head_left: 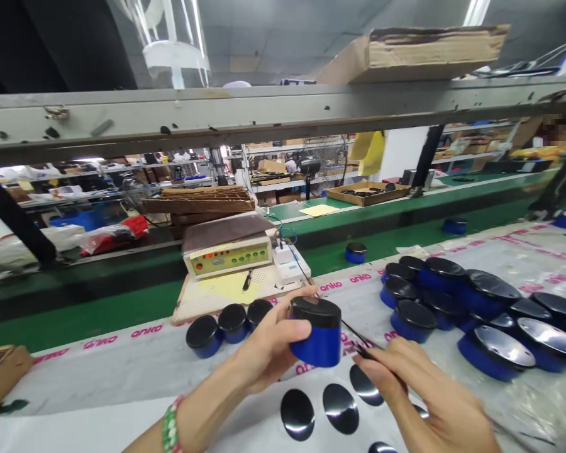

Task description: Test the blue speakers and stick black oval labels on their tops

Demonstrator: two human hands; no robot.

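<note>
Gripping the blue container [319,345] by its side, your left hand [276,340] holds it up above the desk [117,365], its glossy black top tilted a little toward you. Your right hand [419,390] is clamped on a thin dark tool [368,352], pinched between thumb and fingers, with the tip end pointing toward the container; whether the two touch, you cannot tell from this angle. Your hands are apart from each other. Below them, black discs [340,409] lie spaced out on a white sheet [245,428], some partly hidden by your right hand. Left of the held container, three similar containers [233,323] stand in a row, the third partly behind your left hand. To your right stands a crowded group of black-topped blue containers [414,322]. Beyond the desk's front row, a control box [229,258] shows a lit red indicator.
</note>
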